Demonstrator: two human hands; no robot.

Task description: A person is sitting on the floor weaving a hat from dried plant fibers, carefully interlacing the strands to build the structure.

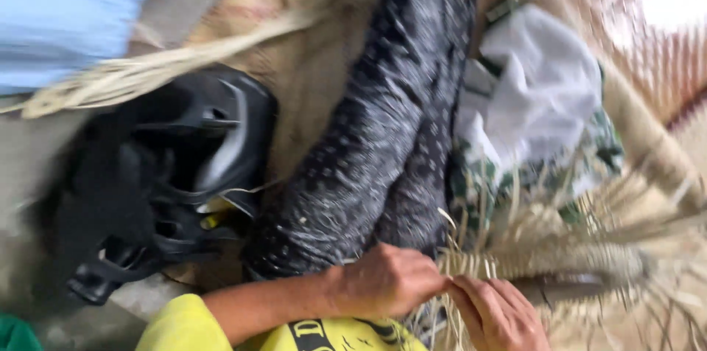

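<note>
My left hand (389, 279) sits low in the frame, fingers curled and pinched down on pale straw strips (471, 266) at the edge of the weave; the grip is narrow and closed on the strands. My right hand (497, 314) lies just beside it, touching at the fingertips, also bent inward over the same strips, though motion blur keeps me from telling exactly how many strands each hand grips. The strips fan out to the right into a loose bristling fringe (589, 248), and a dark flat blade-like piece (560, 288) lies across them just right of my right hand; I cannot tell what it is. My sleeve (184, 325) is yellow, with dark lettering on the yellow cloth below my wrists. Above my hands runs a dark speckled cloth (383, 137), draped diagonally. Right of it lies a white bundle, cloth or bag, (537, 78) resting on a green-and-white patterned fabric (479, 181). To the left stands a black moulded plastic object (177, 167), with a small yellow item (210, 220) showing in a gap. A twisted pale fibre rope (147, 71) crosses above it. A light blue surface (66, 5) fills the upper left corner. Woven matting (663, 64) occupies the upper right.
</note>
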